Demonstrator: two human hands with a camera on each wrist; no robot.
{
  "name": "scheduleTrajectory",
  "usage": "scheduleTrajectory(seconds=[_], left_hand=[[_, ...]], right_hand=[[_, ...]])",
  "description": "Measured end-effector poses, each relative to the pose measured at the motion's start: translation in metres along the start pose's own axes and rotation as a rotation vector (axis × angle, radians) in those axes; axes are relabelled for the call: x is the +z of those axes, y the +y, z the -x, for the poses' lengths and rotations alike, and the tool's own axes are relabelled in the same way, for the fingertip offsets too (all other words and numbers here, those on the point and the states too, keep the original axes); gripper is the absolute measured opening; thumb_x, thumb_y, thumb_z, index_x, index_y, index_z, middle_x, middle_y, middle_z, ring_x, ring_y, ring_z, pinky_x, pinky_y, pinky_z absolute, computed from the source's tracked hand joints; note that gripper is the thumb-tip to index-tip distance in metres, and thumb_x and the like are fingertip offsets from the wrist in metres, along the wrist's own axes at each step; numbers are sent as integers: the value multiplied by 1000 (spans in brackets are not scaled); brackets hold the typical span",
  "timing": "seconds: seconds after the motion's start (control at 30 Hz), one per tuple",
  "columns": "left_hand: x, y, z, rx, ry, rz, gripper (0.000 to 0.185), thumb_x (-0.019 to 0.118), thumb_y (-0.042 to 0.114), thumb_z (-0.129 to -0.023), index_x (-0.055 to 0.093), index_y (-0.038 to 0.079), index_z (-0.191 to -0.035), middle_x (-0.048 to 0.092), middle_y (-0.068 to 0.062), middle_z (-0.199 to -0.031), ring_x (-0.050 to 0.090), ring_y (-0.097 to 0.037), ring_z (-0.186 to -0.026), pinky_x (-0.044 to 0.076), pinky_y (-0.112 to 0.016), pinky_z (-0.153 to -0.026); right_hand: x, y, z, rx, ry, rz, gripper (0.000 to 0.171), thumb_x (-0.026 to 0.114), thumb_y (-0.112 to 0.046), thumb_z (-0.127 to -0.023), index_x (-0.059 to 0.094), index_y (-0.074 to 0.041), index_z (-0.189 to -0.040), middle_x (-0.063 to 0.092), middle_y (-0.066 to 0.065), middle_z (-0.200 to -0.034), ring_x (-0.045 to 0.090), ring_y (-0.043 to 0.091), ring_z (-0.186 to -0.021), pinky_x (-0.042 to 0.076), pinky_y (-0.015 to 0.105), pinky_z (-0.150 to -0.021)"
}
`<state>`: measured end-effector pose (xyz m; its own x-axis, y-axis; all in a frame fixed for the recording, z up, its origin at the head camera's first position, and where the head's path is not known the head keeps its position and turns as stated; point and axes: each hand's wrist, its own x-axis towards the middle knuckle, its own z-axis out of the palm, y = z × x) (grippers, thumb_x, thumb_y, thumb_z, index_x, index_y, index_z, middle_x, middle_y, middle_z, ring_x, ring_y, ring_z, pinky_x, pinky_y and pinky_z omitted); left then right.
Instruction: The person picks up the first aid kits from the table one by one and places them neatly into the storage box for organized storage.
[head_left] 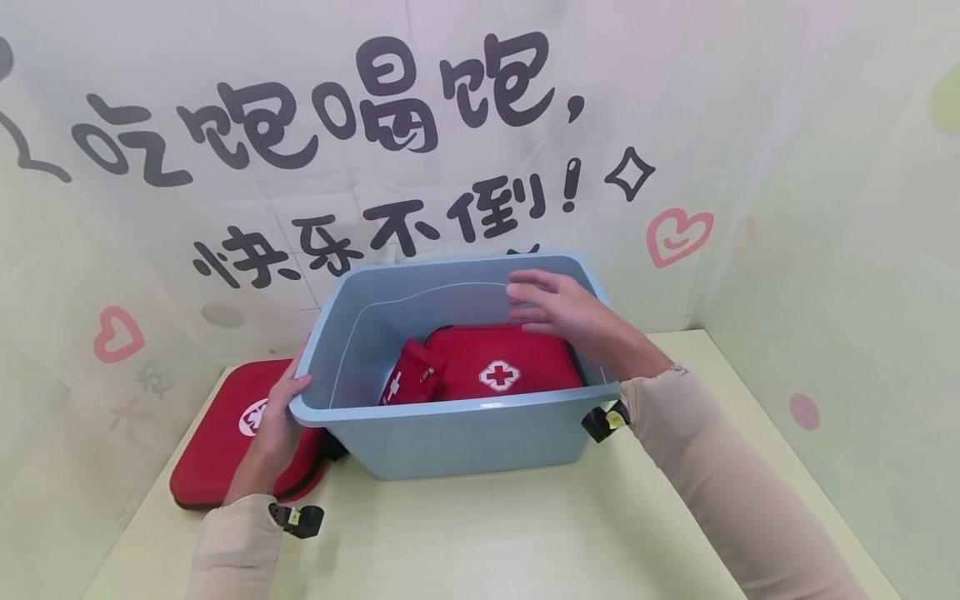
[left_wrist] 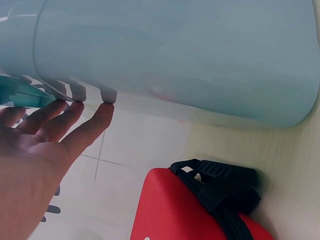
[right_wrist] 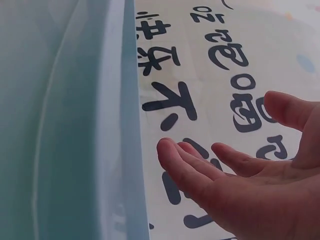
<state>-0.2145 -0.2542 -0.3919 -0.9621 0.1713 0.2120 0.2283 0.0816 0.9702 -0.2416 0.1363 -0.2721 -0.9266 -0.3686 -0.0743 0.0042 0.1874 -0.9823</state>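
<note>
A light blue plastic bin (head_left: 457, 437) stands on the table. My left hand (head_left: 277, 417) holds its left rim in the head view, thumb at the rim. In the left wrist view the fingers (left_wrist: 75, 125) reach along the outer wall, fingertips right at it. Inside the bin lie a red first-aid case (head_left: 498, 358) with a white-edged cross emblem and a small red pouch (head_left: 411, 375) with a white cross. My right hand (head_left: 562, 312) hovers over the bin's right side, holding nothing. In the right wrist view its fingers (right_wrist: 187, 170) are spread loosely beside the rim.
A larger red case (head_left: 225, 433) with a white round emblem lies left of the bin, its black strap (left_wrist: 220, 180) near the bin's base. Behind the pale table (head_left: 465, 542) rises a white wall (head_left: 450, 192) with dark lettering. A side wall (head_left: 855, 333) borders the right.
</note>
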Motion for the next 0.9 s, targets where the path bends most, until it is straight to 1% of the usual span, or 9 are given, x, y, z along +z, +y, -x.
scheduleTrajectory(seconds=[0.13, 0.3, 0.43, 0.6, 0.8, 0.9], left_hand=[[0, -1, 0, -1, 0, -1, 63, 37, 28, -103, 12, 36, -160, 15, -3, -162, 24, -25, -138, 24, -53, -108], [0, -3, 1, 12, -5, 8, 63, 36, 29, -103, 10, 34, -161, 15, -2, -162, 24, -25, -138, 24, -52, -108], [-1, -4, 1, 11, -4, 12, 63, 35, 29, -103, 11, 35, -160, 15, -2, -162, 24, -24, -138, 24, -51, -108], [-1, -3, 2, -14, 1, -9, 63, 37, 29, -103, 11, 37, -160, 16, -1, -162, 24, -24, -138, 25, -52, -108], [-1, -1, 2, -35, 10, -23, 64, 39, 28, -103, 12, 39, -160, 16, -1, -162, 24, -25, -139, 26, -53, -108], [0, 0, 1, -43, 17, -14, 64, 40, 29, -103, 13, 39, -160, 15, -1, -162, 23, -25, -139, 24, -56, -109]], right_hand=[[-11, 1, 5, -40, 12, -43, 59, 57, -26, -100, 36, -8, -152, 44, 14, -145, 51, 34, -129, 39, 48, -109], [-25, 2, 13, -86, 40, -63, 56, 53, -23, -102, 34, -6, -152, 44, 17, -145, 49, 34, -131, 36, 48, -111], [-36, 5, 20, -94, 77, -49, 57, 52, -25, -103, 33, -6, -153, 44, 16, -147, 49, 33, -132, 37, 47, -111], [-50, 10, 27, -94, 122, -31, 59, 52, -28, -103, 31, -7, -154, 45, 17, -147, 49, 32, -133, 36, 44, -112], [-65, 17, 34, -95, 162, -51, 62, 51, -33, -104, 28, -7, -155, 44, 19, -144, 49, 31, -132, 37, 40, -111], [-70, 20, 37, -97, 175, -64, 63, 51, -34, -104, 27, -6, -156, 42, 21, -146, 46, 34, -135, 37, 37, -110]])
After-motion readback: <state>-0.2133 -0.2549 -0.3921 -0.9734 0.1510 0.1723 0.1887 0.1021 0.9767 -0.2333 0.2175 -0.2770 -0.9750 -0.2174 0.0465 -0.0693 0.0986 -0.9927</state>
